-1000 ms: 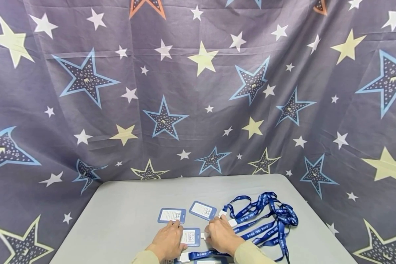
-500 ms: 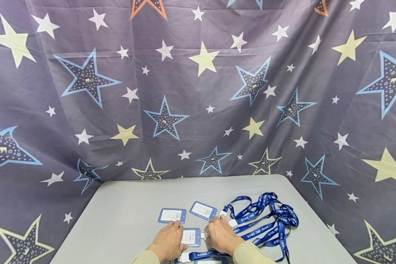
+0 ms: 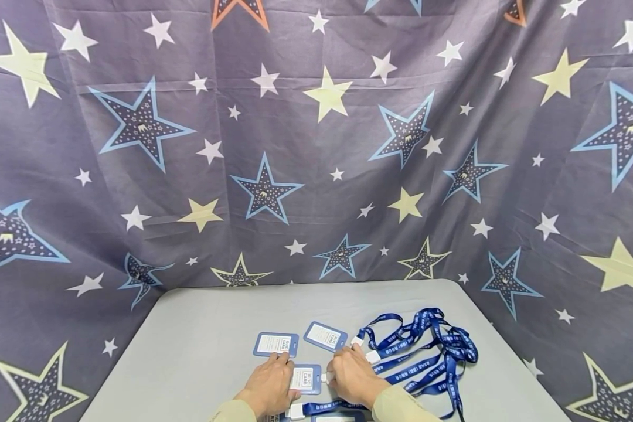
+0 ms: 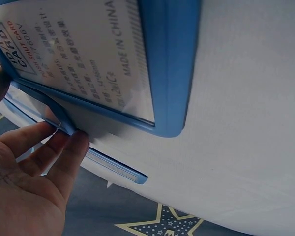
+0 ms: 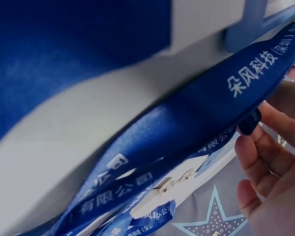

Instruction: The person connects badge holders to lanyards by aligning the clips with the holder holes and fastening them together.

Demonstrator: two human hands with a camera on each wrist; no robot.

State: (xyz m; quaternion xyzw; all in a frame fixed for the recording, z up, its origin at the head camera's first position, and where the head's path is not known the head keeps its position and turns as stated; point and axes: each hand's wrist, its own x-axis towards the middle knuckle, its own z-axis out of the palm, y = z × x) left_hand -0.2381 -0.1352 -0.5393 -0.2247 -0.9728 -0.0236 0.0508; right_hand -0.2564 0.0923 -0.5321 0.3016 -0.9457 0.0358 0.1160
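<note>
In the head view my left hand [image 3: 269,384] pinches the left part of a blue-framed badge holder [image 3: 306,380] low on the table. The left wrist view shows those fingertips [image 4: 78,142] on a tilted holder's frame [image 4: 61,115], behind a nearer badge holder [image 4: 174,73]. My right hand [image 3: 354,376] grips a blue lanyard by its white clip [image 3: 325,378], at the holder's slotted end; whether the clip is hooked in is hidden. In the right wrist view the fingers of my right hand [image 5: 273,162] curl around a dark blue strap [image 5: 250,122], behind a nearer printed lanyard [image 5: 187,110].
Two badge holders, one on the left [image 3: 275,344] and one tilted [image 3: 325,336], lie beyond my hands. Several lanyards [image 3: 456,346] tangle at the right on the grey table [image 3: 200,328]. Another holder [image 3: 337,417] and a white clip [image 3: 295,411] sit at the near edge. Star-patterned cloth [image 3: 316,176] hangs behind.
Both hands keep nearly the same place and grip. The whole head view shifts very slightly right.
</note>
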